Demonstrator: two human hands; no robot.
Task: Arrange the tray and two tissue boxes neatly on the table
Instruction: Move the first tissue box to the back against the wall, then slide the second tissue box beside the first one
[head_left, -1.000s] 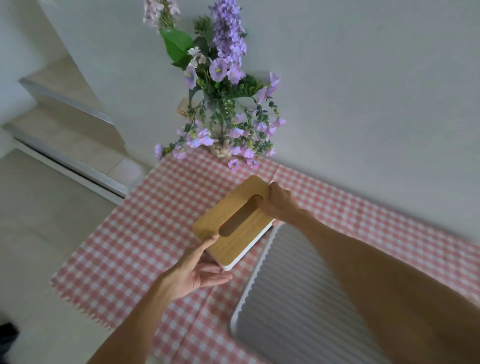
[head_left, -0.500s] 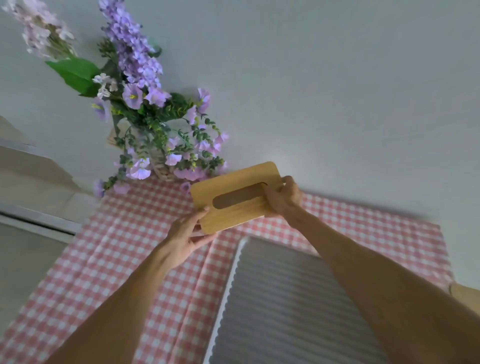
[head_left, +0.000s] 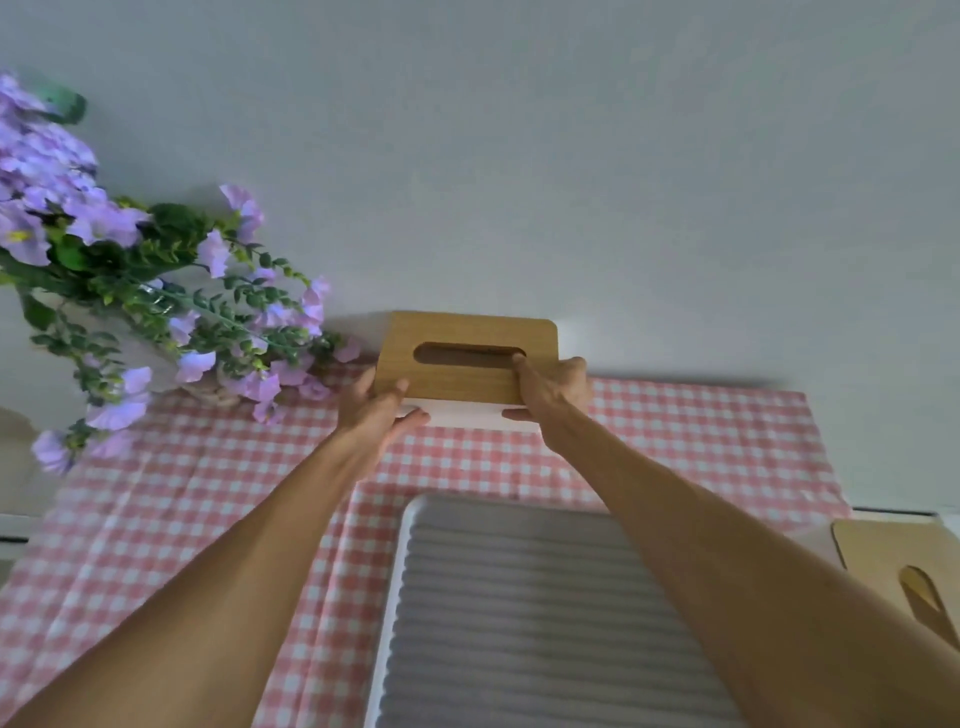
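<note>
Both hands, left hand and right hand, grip the tissue box

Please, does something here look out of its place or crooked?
One thing: the second tissue box sits past the right end of the checked cloth, turned at an angle. The tissue box held by the left hand and right hand looks straight along the wall, beyond the tray.

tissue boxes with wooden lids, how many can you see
2. One white tissue box with a slotted wooden lid is held by both hands against the far wall; another wooden-lidded box sits at the right edge, partly cut off.
</note>
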